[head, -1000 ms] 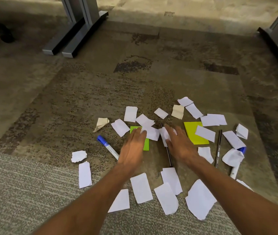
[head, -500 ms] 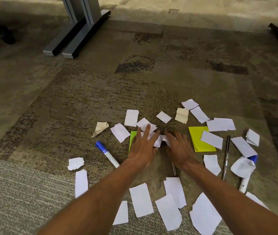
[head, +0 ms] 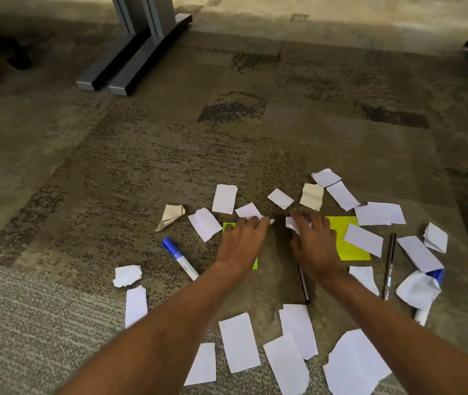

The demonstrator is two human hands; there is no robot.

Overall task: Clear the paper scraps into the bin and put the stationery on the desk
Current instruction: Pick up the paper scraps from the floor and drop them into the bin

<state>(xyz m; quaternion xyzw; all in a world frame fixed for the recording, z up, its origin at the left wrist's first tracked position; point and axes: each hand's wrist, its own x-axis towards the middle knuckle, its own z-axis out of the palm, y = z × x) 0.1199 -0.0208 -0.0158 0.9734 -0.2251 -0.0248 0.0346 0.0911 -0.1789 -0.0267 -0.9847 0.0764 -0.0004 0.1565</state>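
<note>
From my head camera I look down at a mottled brown-grey carpet (head: 147,166) with darker patches and, nearest me on the left, a paler striped strip. Beyond my hands, up and to the left, two grey desk feet (head: 130,67) rest side by side on the carpet; another dark foot shows at the far right edge.

My left hand (head: 241,243) lies palm down, fingers partly curled, over a green note (head: 228,226), its fingertips gathering a white scrap (head: 248,211). My right hand (head: 314,246) is just beside it, palm down, fingers bent around a small crumpled scrap (head: 291,223); I cannot tell how firmly it grips. The two hands are close but not touching.

White scraps lie scattered all round both hands, beyond the fingers and back along my forearms. Left of my left hand a blue-capped marker (head: 178,258) lies slantwise. A black pen (head: 303,283) runs out from under my right wrist towards me. Right of my right hand sits a yellow note (head: 347,246), partly under a scrap, then a second pen (head: 389,266), and further right a second marker (head: 423,312) half hidden by crumpled paper.
</note>
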